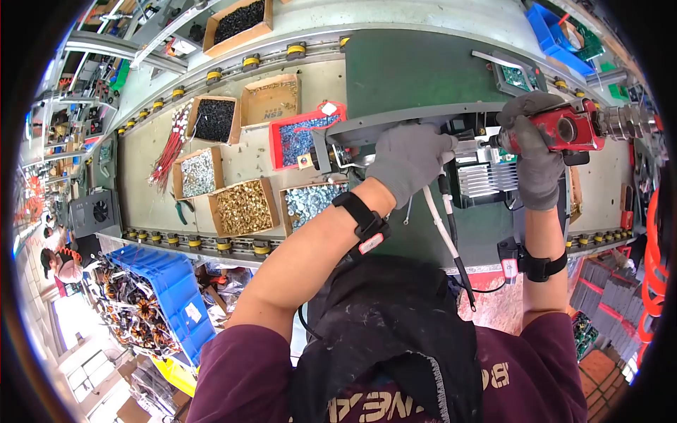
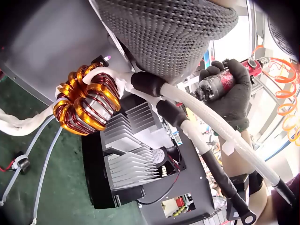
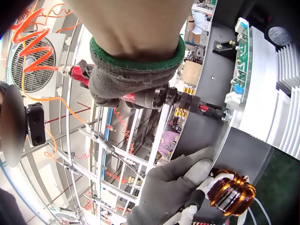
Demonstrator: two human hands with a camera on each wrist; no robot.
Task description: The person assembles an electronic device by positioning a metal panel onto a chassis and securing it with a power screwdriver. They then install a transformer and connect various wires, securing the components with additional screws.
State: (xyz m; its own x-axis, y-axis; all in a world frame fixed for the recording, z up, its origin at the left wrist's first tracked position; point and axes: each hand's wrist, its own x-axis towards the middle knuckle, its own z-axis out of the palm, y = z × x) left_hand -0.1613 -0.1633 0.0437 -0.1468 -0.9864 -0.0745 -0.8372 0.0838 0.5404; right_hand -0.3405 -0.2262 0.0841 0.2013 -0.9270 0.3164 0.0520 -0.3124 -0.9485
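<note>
My gloved left hand (image 1: 409,158) grips the wall edge of a dark grey metal case (image 3: 197,136), with fingers on both sides of the sheet in the right wrist view. Beside it sits a copper-wound coil (image 2: 86,101); its white-sleeved cables (image 2: 215,119) with black ends pass close under the glove. My gloved right hand (image 1: 537,151) holds a red pneumatic screwdriver (image 1: 564,130) level. In the right wrist view the driver's tip (image 3: 222,115) is right at a fastener on the case wall. Inside the case stand silver heat sink fins (image 2: 133,164) and a green circuit board (image 3: 239,65).
Left on the bench are a red bin (image 1: 275,144) and cardboard boxes of small hardware, including brass-coloured pieces (image 1: 243,208). Green-handled pliers (image 1: 180,211) and red wires (image 1: 171,151) lie nearby. A roller rail (image 1: 194,241) runs along the front. An orange coiled hose (image 1: 652,268) hangs right.
</note>
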